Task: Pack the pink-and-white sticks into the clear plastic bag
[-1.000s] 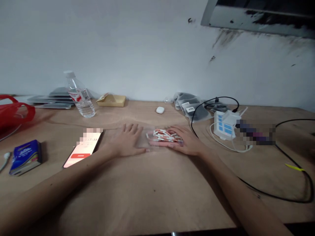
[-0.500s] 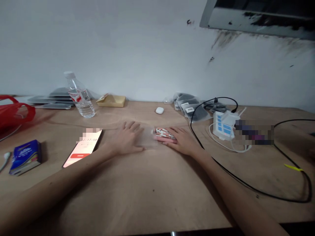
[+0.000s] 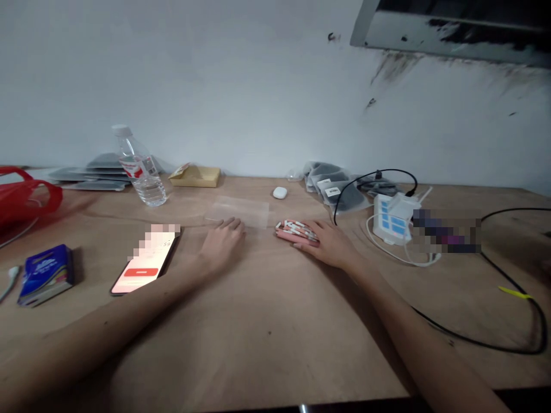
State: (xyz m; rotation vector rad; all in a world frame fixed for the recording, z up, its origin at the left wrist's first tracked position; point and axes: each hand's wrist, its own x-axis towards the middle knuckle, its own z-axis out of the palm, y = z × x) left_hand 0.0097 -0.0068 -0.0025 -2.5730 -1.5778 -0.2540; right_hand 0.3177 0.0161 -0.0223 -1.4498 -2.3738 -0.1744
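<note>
A clear, flat plastic bag (image 3: 253, 211) lies on the table in the middle. My left hand (image 3: 224, 238) rests palm down at its near edge, fingers stretched out, the fingertips over or against the bag. My right hand (image 3: 328, 241) curls over the side of a bundle of pink sticks with white ends (image 3: 295, 232), its fingers on top and thumb at the near side. The exact kind of sticks cannot be made out. Between the bag and the bundle there is a small gap.
Left of my hands lie a lit phone (image 3: 142, 272) and a blue tissue pack (image 3: 46, 274). A water bottle (image 3: 142, 172), cardboard tray (image 3: 196, 176), white earbud case (image 3: 279, 193) and grey packets (image 3: 333, 183) stand farther back. A power strip (image 3: 391, 221) and black cable (image 3: 477, 343) are right.
The plastic bag has shifted left and away from me. My left hand has drawn back slightly left. My right hand and the pink bundle have moved a little to the right.
</note>
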